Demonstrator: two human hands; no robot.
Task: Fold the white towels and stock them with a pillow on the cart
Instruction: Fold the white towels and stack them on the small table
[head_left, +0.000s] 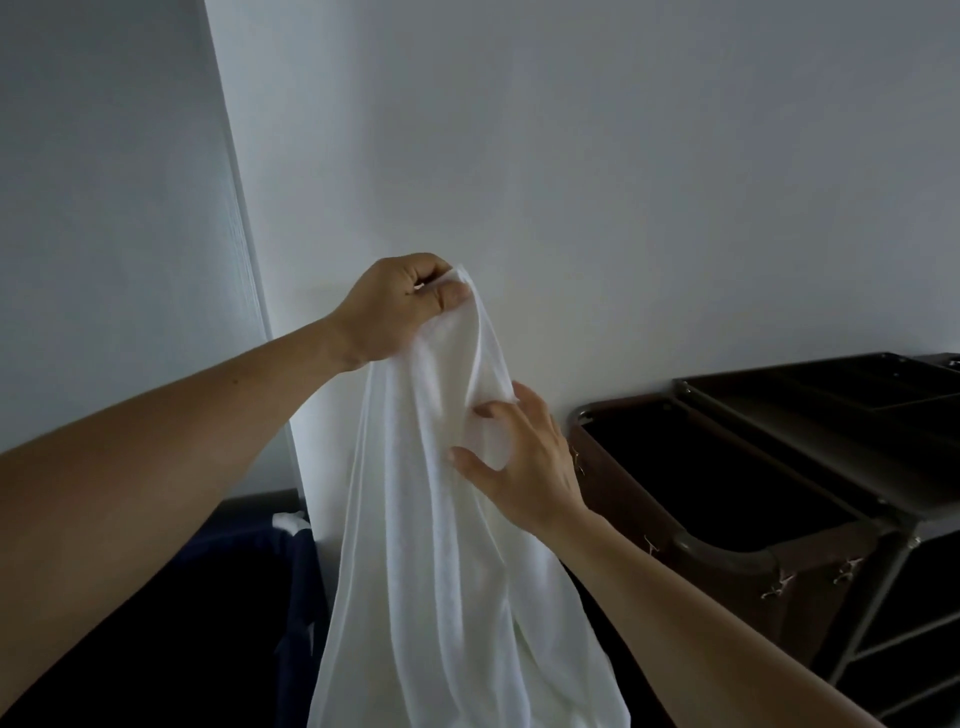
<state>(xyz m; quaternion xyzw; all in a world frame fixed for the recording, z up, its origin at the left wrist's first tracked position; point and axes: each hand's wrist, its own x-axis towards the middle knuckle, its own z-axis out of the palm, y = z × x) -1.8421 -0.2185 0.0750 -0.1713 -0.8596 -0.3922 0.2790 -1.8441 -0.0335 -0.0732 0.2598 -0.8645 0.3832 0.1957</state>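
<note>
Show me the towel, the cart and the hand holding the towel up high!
towel (441, 519), head view, its hanging middle.
cart (727, 582), head view, its brown side wall.
left hand (395, 306), head view, the back of the hand.

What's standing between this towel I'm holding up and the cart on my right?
Nothing visible. The towel hangs from your left hand, right hand touching it; only bare wall shows between it and the cart.
</note>
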